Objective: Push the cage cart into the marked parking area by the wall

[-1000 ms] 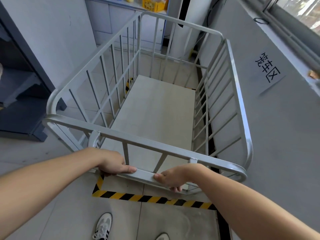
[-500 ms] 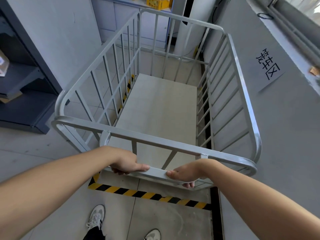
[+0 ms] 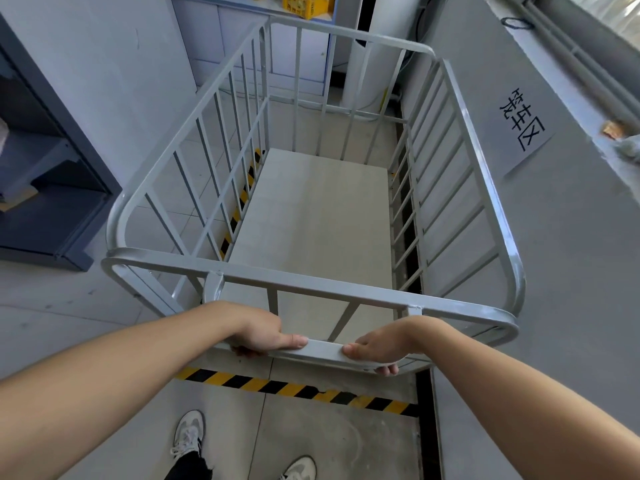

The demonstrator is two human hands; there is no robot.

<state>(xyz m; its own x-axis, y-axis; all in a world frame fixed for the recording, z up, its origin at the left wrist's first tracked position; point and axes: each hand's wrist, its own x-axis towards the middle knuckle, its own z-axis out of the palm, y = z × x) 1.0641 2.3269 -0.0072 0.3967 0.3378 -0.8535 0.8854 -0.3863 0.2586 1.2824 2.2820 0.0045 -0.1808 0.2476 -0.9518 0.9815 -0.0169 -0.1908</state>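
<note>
Grey tiled floor (image 3: 329,441) carries a yellow-and-black hazard stripe (image 3: 294,389) just ahead of the person's white shoes (image 3: 188,434). Beyond the stripe, the left hand (image 3: 263,336) is closed around the low handle bar (image 3: 323,349) of the cage cart (image 3: 311,282), thumb laid flat on top, fingers wrapped beneath. The right hand (image 3: 375,348) grips the same bar just beside it, thumb on top, fingertips showing under the bar. The cart stands inside the striped outline, its pale deck (image 3: 318,216) bare. A second hazard stripe (image 3: 242,199) runs along the cart's left side, visible through the bars. The cart's right rail sits near the grey wall (image 3: 554,271), a narrow dark gap between them. A paper sign (image 3: 523,123) with characters is fixed to that wall. Left of the cart, open floor separates it from a dark blue shelf unit (image 3: 52,188). Ahead, white cabinets (image 3: 242,39) stand near the cart's far rail.
</note>
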